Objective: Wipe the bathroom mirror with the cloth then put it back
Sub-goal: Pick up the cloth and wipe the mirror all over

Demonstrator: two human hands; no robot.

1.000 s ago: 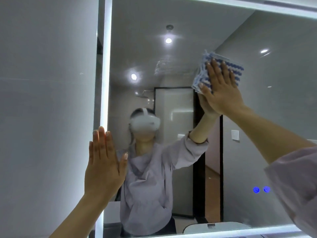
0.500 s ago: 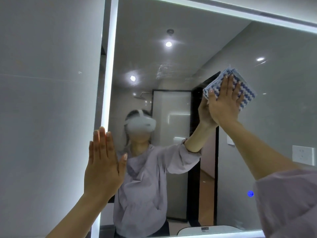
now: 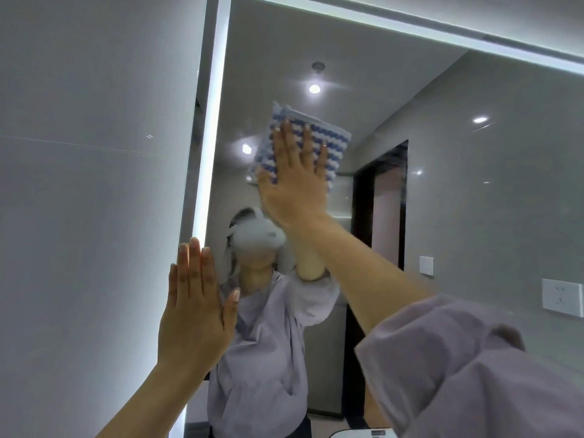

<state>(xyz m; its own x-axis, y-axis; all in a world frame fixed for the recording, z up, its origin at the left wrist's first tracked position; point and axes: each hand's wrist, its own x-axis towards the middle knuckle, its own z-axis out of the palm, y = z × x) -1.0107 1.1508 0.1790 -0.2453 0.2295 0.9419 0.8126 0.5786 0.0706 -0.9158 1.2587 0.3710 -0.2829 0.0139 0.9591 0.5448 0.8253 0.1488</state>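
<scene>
Slid leftward over the bathroom mirror [image 3: 474,191] with the right hand [image 3: 295,188] — now pressing the blue-and-white folded cloth [image 3: 320,142] flat to the upper glass, fingers straight and spread. Bracing with the left hand [image 3: 194,314], fingers straight and together, at the lit left edge [image 3: 210,147]. Likely soft, light, limp — best pinned under the palm. Cannot see where to return it; lower half hidden beneath the hand.

A nubby, woven cloth [image 3: 336,147], banded blue and white, is seen against the smooth, glossy glass of the mirror [image 3: 458,200]. The wall [image 3: 94,184] beside it is faced with sleek grey tile of a faint sheen. The sleeve [image 3: 474,374] is cut from soft, matt lilac fabric, loosely creased.
</scene>
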